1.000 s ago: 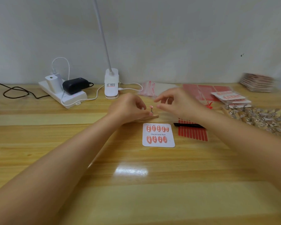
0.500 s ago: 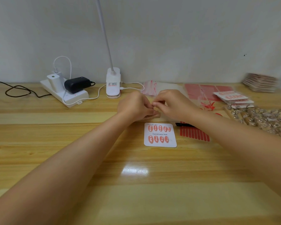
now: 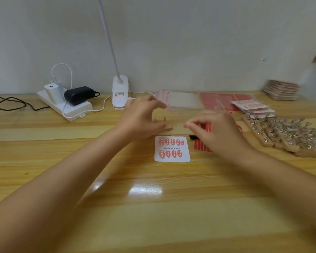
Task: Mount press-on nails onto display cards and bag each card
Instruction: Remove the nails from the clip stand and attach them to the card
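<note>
On the wooden table (image 3: 62, 179) the white display card (image 3: 172, 149) lies nearest, with nine pink nails, between the two forearms. Just behind it the left hand (image 3: 140, 119) rests over a small wooden holder (image 3: 167, 127), which it mostly hides; its fingers are curved and blurred, and the grasp is unclear. The right hand (image 3: 215, 130) pinches its fingertips together; what they hold is too blurred to tell. It covers part of the red strips (image 3: 201, 146). Farther back, clear bags (image 3: 179, 101) lie near the wall.

both bare forearms are reaching forward. left hand (image 3: 140, 119) is arching, fingers curving over thumb, grip state unclear. right hand (image 3: 215, 130) is pinching fingertips together, blurred, contents unclear.
</note>
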Available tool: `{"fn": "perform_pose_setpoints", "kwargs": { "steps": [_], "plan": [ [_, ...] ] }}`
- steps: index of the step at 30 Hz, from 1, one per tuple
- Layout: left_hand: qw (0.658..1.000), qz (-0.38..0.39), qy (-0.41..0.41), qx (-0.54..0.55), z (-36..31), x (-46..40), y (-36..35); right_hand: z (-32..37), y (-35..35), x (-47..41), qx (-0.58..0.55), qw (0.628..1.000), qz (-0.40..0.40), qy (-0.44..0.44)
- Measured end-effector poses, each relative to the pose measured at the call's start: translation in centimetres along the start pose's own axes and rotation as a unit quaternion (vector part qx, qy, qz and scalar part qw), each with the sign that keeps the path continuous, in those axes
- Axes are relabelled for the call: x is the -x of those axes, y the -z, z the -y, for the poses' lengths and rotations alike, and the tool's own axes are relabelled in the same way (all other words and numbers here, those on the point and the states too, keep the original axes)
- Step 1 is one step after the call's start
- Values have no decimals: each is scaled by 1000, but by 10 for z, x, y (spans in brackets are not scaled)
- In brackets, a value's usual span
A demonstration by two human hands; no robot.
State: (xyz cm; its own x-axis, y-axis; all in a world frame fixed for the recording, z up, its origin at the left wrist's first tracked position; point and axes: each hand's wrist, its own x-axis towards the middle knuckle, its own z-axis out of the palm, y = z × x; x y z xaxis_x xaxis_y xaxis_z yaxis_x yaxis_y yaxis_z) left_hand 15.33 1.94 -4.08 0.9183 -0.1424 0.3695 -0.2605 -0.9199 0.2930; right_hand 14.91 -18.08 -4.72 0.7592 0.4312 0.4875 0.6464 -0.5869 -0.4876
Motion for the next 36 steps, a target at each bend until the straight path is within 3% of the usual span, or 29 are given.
{"fn": "perform_pose_setpoints", "kwargs": {
  "steps": [2,4,6,21,27,29,32,36],
  "plan": [
    [991,-29,-95,85,-4,17,1,-2,-1,20,46,998,14,42],
    [981,41,-137,131,-10,35,-4,-3,-5,32,89,993,21,71],
    [977,83,-139,136,-13,47,-12,-2,-9,38,115,989,23,88],
    [973,61,-140,172,-13,56,-20,7,-10,37,179,972,47,147],
    [974,76,-124,176,-14,54,-20,10,-4,38,245,946,82,196],
    [974,86,-117,174,-15,53,-18,11,-3,34,224,957,111,151],
    [976,105,-104,158,-17,50,-14,6,-3,21,60,988,144,5],
    [976,134,-77,151,-19,45,-10,0,-4,6,-61,978,163,-114]
  ]
}}
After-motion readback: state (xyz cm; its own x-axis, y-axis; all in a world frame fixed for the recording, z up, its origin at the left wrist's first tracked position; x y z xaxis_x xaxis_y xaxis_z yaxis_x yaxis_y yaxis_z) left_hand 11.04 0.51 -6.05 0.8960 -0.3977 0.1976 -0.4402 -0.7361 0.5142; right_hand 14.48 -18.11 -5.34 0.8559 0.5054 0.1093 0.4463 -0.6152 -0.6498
